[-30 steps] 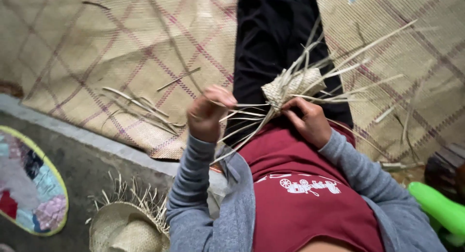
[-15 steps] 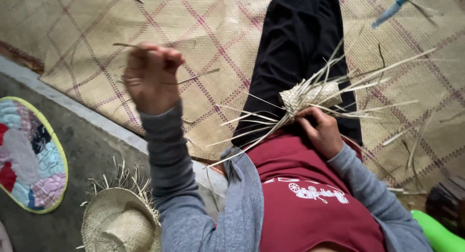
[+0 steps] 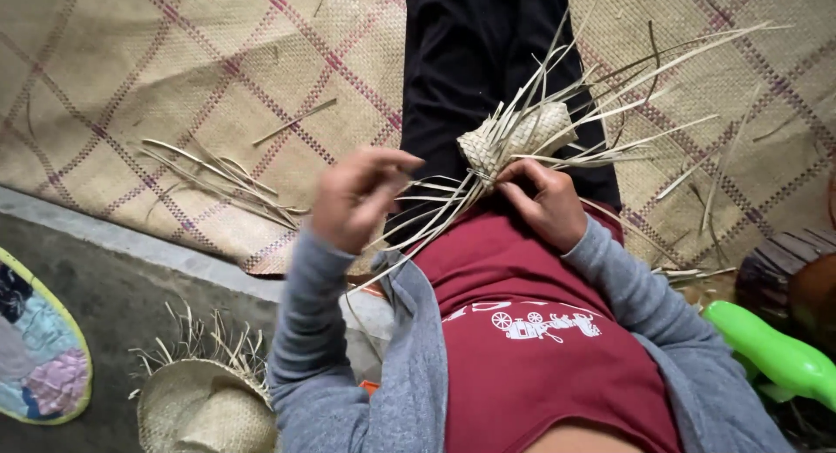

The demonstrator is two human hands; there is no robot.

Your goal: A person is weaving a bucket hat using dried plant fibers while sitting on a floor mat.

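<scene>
The straw hat (image 3: 205, 401), patchwork cushion (image 3: 39, 357) and green plastic object (image 3: 775, 357) are cut off by the frame's edges.

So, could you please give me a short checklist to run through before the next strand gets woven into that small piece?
1. Right hand holding the small woven piece at its near edge: ok.
2. Left hand pinching a loose strand: ok.
3. Piece resting over the lap, on the black trousers: ok.
4. Spare strips lying on the woven mat beside the left hand: ok.
5. Free strands untangled: cannot tell.
</scene>
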